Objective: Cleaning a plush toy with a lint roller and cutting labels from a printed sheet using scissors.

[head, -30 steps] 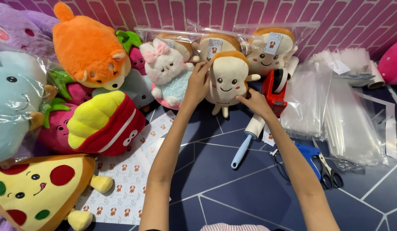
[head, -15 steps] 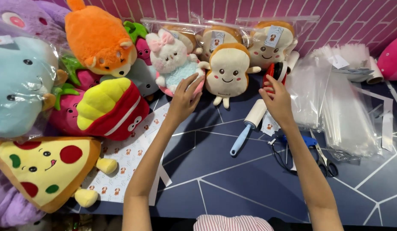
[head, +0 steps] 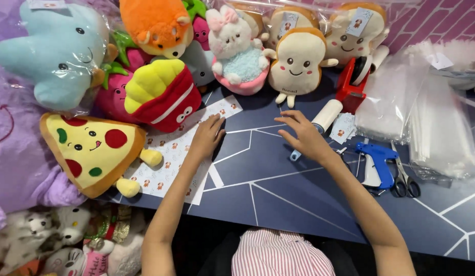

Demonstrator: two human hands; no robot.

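From the head camera, the left hand is resting flat and empty on the sticker sheet, while the right hand is hovering open, holding nothing. The bread plush is standing just beyond both grips, unbagged, with the lint roller beside the right grip untouched on the tabletop.

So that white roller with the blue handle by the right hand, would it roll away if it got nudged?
Probably somewhat. The lint roller has a round white drum lying flat on the smooth table, so a sideways push would likely set it rolling. Its thinner blue handle should make it curve rather than run straight. It looks light, so the right hand could lift it easily.
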